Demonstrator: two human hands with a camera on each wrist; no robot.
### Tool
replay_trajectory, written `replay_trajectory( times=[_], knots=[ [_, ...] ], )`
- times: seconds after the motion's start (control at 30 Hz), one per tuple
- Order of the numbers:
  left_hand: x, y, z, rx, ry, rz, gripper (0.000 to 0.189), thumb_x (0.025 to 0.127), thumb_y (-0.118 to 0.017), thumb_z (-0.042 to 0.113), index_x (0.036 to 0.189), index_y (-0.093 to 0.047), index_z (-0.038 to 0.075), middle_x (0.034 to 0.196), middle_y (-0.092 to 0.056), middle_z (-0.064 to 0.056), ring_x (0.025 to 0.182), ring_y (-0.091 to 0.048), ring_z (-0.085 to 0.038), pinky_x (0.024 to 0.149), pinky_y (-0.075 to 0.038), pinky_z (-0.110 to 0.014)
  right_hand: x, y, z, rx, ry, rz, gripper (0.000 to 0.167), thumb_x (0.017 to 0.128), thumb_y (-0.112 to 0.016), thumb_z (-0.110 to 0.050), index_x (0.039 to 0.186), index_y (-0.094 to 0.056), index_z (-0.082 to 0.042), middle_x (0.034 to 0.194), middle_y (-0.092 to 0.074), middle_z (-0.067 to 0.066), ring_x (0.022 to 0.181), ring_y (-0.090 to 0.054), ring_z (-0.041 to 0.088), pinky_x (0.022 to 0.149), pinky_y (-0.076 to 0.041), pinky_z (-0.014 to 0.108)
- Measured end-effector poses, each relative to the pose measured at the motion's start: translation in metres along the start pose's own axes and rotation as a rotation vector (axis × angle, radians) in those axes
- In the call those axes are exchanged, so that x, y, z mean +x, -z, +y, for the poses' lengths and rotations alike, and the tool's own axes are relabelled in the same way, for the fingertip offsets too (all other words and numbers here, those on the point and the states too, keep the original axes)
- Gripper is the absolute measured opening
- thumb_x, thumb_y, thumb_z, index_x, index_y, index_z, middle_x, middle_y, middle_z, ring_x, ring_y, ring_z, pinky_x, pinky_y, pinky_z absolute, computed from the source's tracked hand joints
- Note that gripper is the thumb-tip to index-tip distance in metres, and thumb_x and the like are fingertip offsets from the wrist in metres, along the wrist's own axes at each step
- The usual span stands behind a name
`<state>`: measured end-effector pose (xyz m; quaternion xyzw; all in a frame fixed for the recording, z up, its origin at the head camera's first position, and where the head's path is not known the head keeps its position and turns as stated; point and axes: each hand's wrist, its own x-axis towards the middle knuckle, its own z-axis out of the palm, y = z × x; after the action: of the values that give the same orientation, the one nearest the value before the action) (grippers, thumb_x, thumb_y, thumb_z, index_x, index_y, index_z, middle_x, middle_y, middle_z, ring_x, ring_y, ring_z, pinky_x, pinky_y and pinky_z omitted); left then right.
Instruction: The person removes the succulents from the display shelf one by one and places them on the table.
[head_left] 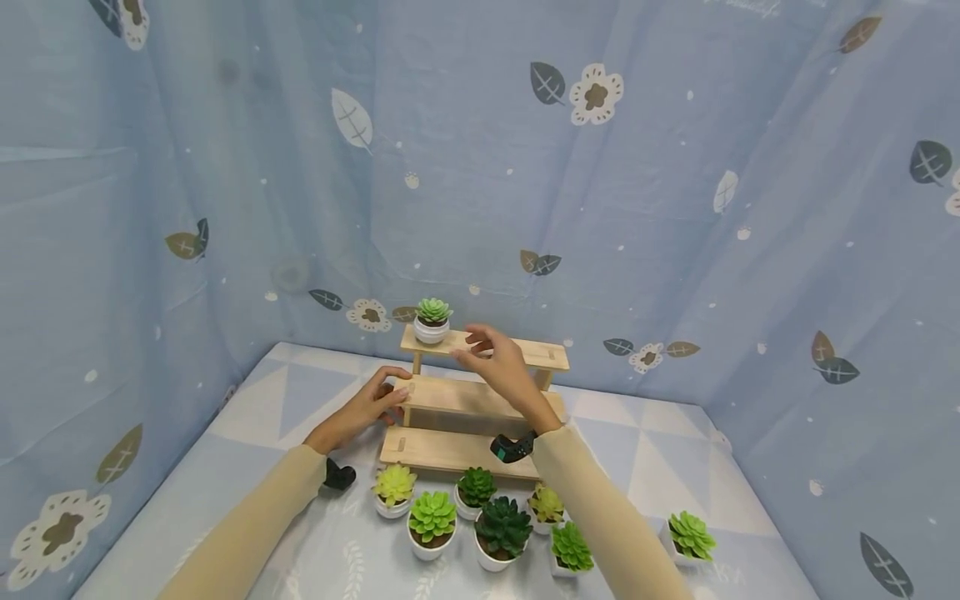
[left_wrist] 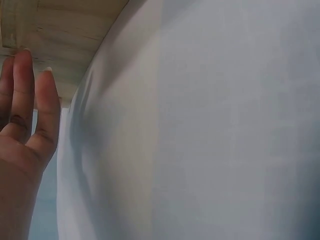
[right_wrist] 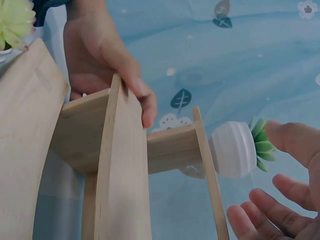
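A three-tier wooden shelf stand (head_left: 480, 395) stands against the curtain. At the left end of its middle board, my left hand (head_left: 367, 402) grips the edge, thumb over the top in the right wrist view and fingers reaching beneath. One potted succulent (head_left: 431, 330) in a white ribbed pot sits on the top board's left end. Just right of it hovers my right hand (head_left: 498, 365), fingers loosely bent and holding nothing. Seen from the right wrist, those fingers (right_wrist: 267, 207) are spread beside the green leaves, apart from the pot. The left wrist view shows fingers under a board (left_wrist: 75, 37).
Several potted succulents stand before the stand, including a yellow-green one (head_left: 393, 487), a bright green one (head_left: 432, 521) and a dark green one (head_left: 502, 533). Another succulent (head_left: 688, 537) stands apart at the right. Patterned curtain (head_left: 480, 167) encloses the table's back and sides.
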<state>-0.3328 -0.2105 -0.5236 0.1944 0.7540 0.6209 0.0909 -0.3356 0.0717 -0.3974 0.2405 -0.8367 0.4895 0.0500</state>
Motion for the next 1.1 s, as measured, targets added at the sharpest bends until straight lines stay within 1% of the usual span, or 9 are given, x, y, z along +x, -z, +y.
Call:
replay_trajectory(
  times=[0.13,0.23,0.33,0.43,0.57,0.67,0.97,1.03,1.1],
  knots=[
    [0.002,-0.001,0.0,-0.002,0.015,0.003,0.047,0.106,-0.057,0.046,0.146,-0.04,0.028,0.112,-0.056,-0.021,0.104,-0.061,-0.043,0.084,-0.053,-0.048,0.008,-0.007,0.0,0.001,-0.014,0.009,0.06,0.096,-0.074,-0.04,0.148,-0.054,-0.019,0.137,-0.06,0.012,0.122,-0.059,0.027,0.096,-0.053,0.043],
    [0.003,-0.001,0.0,-0.005,0.015,0.004,0.047,0.106,-0.057,0.046,0.146,-0.04,0.028,0.112,-0.056,-0.021,0.103,-0.061,-0.04,0.084,-0.053,-0.049,0.015,-0.012,0.001,0.004,-0.027,0.028,0.06,0.097,-0.074,-0.039,0.149,-0.054,-0.019,0.139,-0.059,0.01,0.122,-0.06,0.031,0.093,-0.054,0.046],
    [0.003,-0.002,0.0,-0.01,0.012,0.006,0.047,0.106,-0.058,0.045,0.146,-0.04,0.028,0.113,-0.057,-0.02,0.103,-0.062,-0.037,0.084,-0.053,-0.049,0.021,-0.016,0.001,0.011,-0.04,0.042,0.062,0.095,-0.075,-0.041,0.149,-0.054,-0.018,0.14,-0.059,0.009,0.122,-0.06,0.031,0.095,-0.054,0.047],
    [0.003,-0.003,0.001,-0.013,0.011,0.011,0.046,0.106,-0.058,0.045,0.145,-0.041,0.029,0.114,-0.057,-0.02,0.103,-0.062,-0.036,0.084,-0.054,-0.048,0.027,-0.02,0.002,0.021,-0.043,0.041,0.066,0.095,-0.076,-0.04,0.15,-0.052,-0.014,0.143,-0.057,0.014,0.125,-0.058,0.033,0.098,-0.052,0.049],
    [0.001,-0.003,0.002,-0.012,0.012,0.019,0.045,0.106,-0.058,0.045,0.145,-0.042,0.03,0.115,-0.057,-0.019,0.102,-0.063,-0.036,0.084,-0.054,-0.048,0.035,-0.026,0.002,0.018,-0.042,0.033,0.07,0.094,-0.078,-0.04,0.151,-0.05,-0.009,0.142,-0.057,0.016,0.125,-0.058,0.032,0.1,-0.051,0.049],
    [0.001,-0.002,0.002,-0.012,0.011,0.024,0.046,0.106,-0.058,0.044,0.145,-0.041,0.03,0.115,-0.057,-0.019,0.103,-0.063,-0.035,0.084,-0.054,-0.049,0.041,-0.031,0.001,0.001,-0.043,0.026,0.071,0.093,-0.078,-0.042,0.15,-0.051,-0.009,0.137,-0.061,0.011,0.122,-0.06,0.028,0.099,-0.052,0.046],
    [0.002,-0.002,0.0,-0.024,0.0,0.027,0.046,0.105,-0.059,0.045,0.145,-0.042,0.03,0.113,-0.056,-0.02,0.102,-0.062,-0.036,0.083,-0.054,-0.049,0.051,-0.037,-0.001,0.008,-0.068,0.019,0.061,0.093,-0.076,-0.047,0.141,-0.059,-0.013,0.128,-0.064,0.005,0.11,-0.065,0.022,0.087,-0.056,0.043],
    [0.002,-0.002,0.0,-0.026,0.003,0.026,0.046,0.105,-0.059,0.044,0.145,-0.042,0.03,0.114,-0.056,-0.02,0.102,-0.062,-0.036,0.083,-0.054,-0.049,0.052,-0.038,-0.002,0.002,-0.062,0.024,0.057,0.094,-0.075,-0.048,0.138,-0.061,-0.014,0.125,-0.065,0.004,0.107,-0.066,0.02,0.084,-0.056,0.041],
    [0.001,-0.003,0.0,-0.03,0.008,0.021,0.046,0.105,-0.059,0.044,0.145,-0.042,0.03,0.114,-0.056,-0.02,0.103,-0.061,-0.037,0.083,-0.054,-0.048,0.052,-0.04,-0.002,-0.006,-0.056,0.028,0.053,0.094,-0.075,-0.048,0.133,-0.063,-0.014,0.12,-0.066,0.004,0.098,-0.066,0.02,0.078,-0.055,0.039]
  ],
)
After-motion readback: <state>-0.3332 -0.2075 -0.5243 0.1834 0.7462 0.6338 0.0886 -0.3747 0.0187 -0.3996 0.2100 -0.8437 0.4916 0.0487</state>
